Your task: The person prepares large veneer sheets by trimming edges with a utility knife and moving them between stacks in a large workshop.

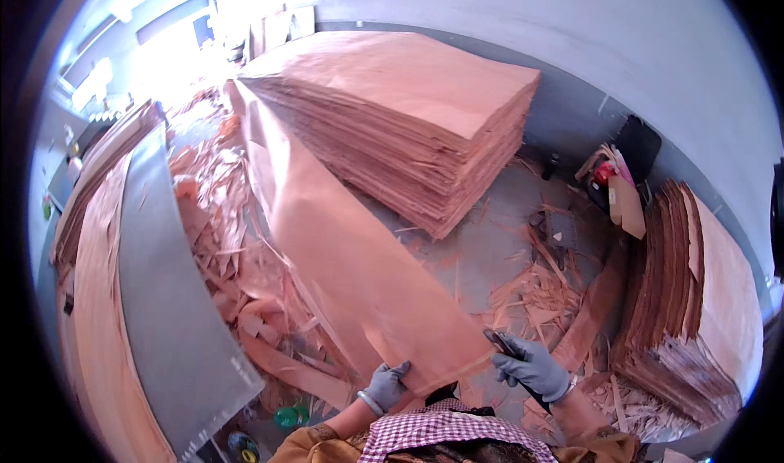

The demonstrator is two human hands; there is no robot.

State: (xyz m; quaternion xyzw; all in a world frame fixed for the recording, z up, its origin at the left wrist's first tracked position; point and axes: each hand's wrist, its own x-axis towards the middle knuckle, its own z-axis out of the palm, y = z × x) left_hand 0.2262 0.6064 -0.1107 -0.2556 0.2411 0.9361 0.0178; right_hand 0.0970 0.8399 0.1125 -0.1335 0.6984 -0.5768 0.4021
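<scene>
A long sheet of reddish wood veneer [351,251] stretches from the tall stack toward me, its near end at my waist. My left hand [385,386], in a grey glove, is closed on the sheet's near edge, thumb on top. At the sheet's right near corner is my right hand [535,371], also gloved in grey. Its fingers are wrapped round a slim dark tool [505,345] that looks like a knife; I cannot make out its blade clearly. The sheet's far end lies against the side of the veneer stack [408,79].
Torn veneer scraps [224,193] cover the floor on the left, with more scraps [535,296] on the right. A long grey board [167,291] lies at left beside veneer strips [106,300]. Upright veneer sheets [661,291] and a black chair [637,149] stand at right. A green bottle [291,416] lies near.
</scene>
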